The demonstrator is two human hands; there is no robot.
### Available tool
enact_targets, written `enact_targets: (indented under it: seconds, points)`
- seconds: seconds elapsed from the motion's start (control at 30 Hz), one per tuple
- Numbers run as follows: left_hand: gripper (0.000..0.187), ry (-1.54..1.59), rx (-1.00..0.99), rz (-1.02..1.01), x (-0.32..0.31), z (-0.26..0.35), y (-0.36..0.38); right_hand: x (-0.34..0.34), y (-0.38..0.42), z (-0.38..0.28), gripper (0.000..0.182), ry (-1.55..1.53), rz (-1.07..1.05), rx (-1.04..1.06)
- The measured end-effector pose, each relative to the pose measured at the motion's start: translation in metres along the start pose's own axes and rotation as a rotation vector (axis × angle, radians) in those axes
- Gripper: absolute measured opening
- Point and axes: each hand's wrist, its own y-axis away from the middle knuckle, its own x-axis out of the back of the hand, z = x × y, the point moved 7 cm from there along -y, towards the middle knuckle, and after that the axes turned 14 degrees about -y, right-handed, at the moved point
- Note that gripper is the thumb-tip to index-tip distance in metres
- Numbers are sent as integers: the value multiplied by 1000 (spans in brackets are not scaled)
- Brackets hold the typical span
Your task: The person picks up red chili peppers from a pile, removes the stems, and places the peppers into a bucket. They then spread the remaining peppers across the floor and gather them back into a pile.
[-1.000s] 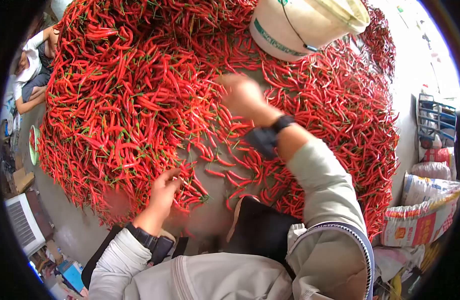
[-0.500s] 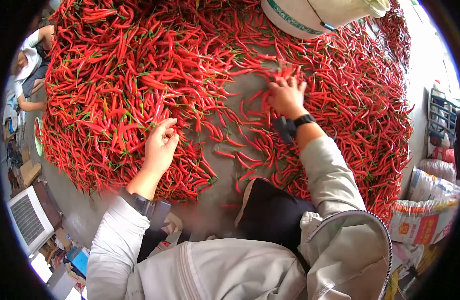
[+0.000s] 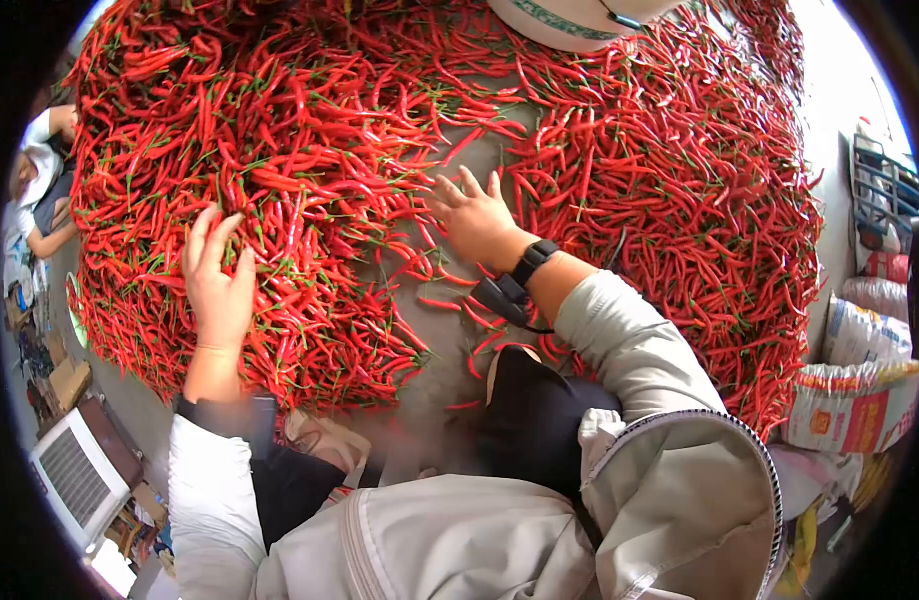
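Red chili peppers with green stems lie in a big left heap (image 3: 310,130) and a thinner right-hand spread (image 3: 670,190). My left hand (image 3: 218,290) rests over the left heap, its fingers and thumb apart among the peppers. Over the grey strip of floor (image 3: 415,335) between the two lots, my right hand (image 3: 475,222) is spread, palm down, with nothing seen in it. Its fingertips are near the edge of the left heap. What lies under the right palm is hidden. Both wrists wear dark straps with small dark boxes.
A white bucket (image 3: 560,25) stands at the top among the peppers. Another person (image 3: 45,185) sits by the heap's far left edge. Filled sacks (image 3: 850,405) and a blue crate (image 3: 885,185) line the right side. A white-framed grille unit (image 3: 80,470) is at lower left.
My right hand has moved left from the right-hand peppers to the floor strip. My left hand has shifted left over the heap and its fingers have spread. The view has shifted slightly.
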Motion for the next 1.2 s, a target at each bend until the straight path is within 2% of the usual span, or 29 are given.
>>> enact_targets:
  seconds: [0.1, 0.13, 0.17, 0.23, 0.3, 0.33, 0.5, 0.63, 0.7, 0.77, 0.83, 0.9, 0.97, 1.03, 1.17, 1.2]
  points:
    - [47, 46, 58, -163, -25, -7, -1, -3, 32, 33, 56, 7, -41, -129]
    - [50, 9, 38, -195, -33, -4, 2, -3, 36, 36, 54, 19, 11, -109]
    - [52, -28, 19, -226, -40, -1, 5, 8, 59, 59, 48, 109, 95, -179]
    - [57, -91, -18, -226, -39, 13, 5, 30, 88, 70, 41, 90, -104, -316]
    - [59, -184, -31, -258, -41, 20, 6, 40, 120, 79, 39, 133, 6, -299]
    - [59, -172, -35, -261, -39, 20, 5, 52, 131, 74, 30, 117, 92, -274]
    - [57, -256, -44, -245, -37, 12, 8, 95, 199, 103, 30, 249, 84, -626]
    - [52, -207, -88, -204, -32, 12, 17, 131, 248, 120, 35, 385, 199, -890]
    - [49, -181, -127, -149, -23, 22, 20, 146, 245, 102, 33, 386, 434, -736]
    - [46, -51, -167, -120, -15, 37, 27, 131, 217, 84, 32, 181, 490, -447]
    - [46, 43, -196, -122, -10, 55, 37, 79, 177, 59, 32, -83, 386, -270]
    - [45, 109, -192, -172, -6, 72, 48, 35, 144, 15, 44, -62, 212, -99]
    - [45, 189, -166, -231, -6, 78, 59, -12, 130, 7, 58, -119, 32, -142]
    - [45, 177, -175, -263, 1, 86, 66, -37, 131, -1, 61, -87, -158, -110]
    - [43, 233, -169, -286, 0, 85, 77, -53, 160, 4, 38, 21, -70, 58]
    - [43, 235, -161, -298, -1, 84, 80, -47, 170, 4, 27, 39, -44, 83]
